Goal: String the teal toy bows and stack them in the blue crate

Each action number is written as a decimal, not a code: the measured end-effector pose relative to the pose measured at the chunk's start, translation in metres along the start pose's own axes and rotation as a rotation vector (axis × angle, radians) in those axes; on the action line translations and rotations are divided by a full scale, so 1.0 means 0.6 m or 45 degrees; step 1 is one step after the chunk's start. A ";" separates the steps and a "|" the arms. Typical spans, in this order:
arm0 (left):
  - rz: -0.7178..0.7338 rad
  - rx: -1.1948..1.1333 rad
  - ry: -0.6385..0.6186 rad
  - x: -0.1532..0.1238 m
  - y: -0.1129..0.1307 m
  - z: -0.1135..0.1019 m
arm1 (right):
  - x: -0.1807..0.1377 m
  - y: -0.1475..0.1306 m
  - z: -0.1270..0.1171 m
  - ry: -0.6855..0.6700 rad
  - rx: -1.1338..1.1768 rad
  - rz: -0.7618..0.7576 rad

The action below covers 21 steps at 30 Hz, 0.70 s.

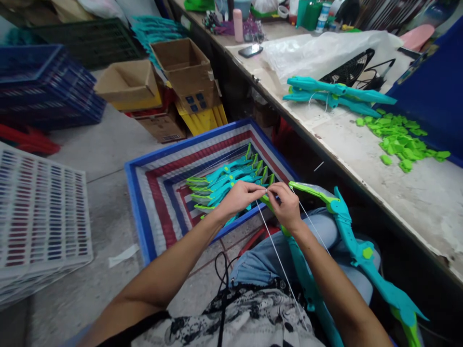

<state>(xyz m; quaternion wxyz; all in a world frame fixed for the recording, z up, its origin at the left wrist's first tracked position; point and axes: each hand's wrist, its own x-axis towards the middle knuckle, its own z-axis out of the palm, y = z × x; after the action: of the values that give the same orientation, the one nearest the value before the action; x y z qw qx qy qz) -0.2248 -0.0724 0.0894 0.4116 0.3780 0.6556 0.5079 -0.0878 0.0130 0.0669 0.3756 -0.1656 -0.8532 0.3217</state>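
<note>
A teal and green toy bow [347, 226] lies across my lap, and a second one sits under my right forearm. My left hand [240, 197] pinches a thin white string [277, 253] at the green tip of a bow. Facing it and almost touching, my right hand [287, 207] is closed on the same green tip and string. The string runs from my fingers down toward my body. Just beyond my hands, a blue crate [144, 212] lined with striped sheeting holds several finished teal bows [227, 180].
A worn workbench [361, 159] runs along the right, carrying loose green plastic pieces [401, 140], teal bow parts [336, 94], a clear plastic bag and a phone. White perforated trays [39, 212] lie on the floor at left, with cardboard boxes [181, 72] and stacked blue crates behind.
</note>
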 end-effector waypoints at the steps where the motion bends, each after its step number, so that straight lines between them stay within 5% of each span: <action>1: -0.004 0.023 0.016 -0.002 -0.002 -0.001 | -0.003 0.001 0.001 0.002 -0.030 -0.012; 8: 0.060 0.284 0.041 -0.019 -0.010 0.002 | -0.017 0.014 0.017 -0.092 -0.230 -0.027; 13: 0.138 0.038 0.168 -0.033 -0.019 0.009 | -0.019 -0.001 0.011 -0.024 -0.307 0.050; 17: -0.009 -0.326 0.559 -0.084 -0.080 0.004 | -0.083 0.012 -0.092 0.096 -0.442 0.101; 19: -0.084 -0.139 0.758 -0.123 -0.125 0.009 | -0.148 0.035 -0.169 0.187 -0.752 0.227; 21: 0.063 0.274 0.435 -0.160 -0.161 0.032 | -0.223 0.057 -0.238 0.156 -1.058 0.394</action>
<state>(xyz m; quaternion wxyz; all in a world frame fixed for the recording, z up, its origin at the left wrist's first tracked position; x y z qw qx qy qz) -0.1784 -0.1721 0.0073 0.2391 0.3441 0.7568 0.5017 0.1088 0.0287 0.0454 0.2744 -0.4470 -0.8514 -0.0064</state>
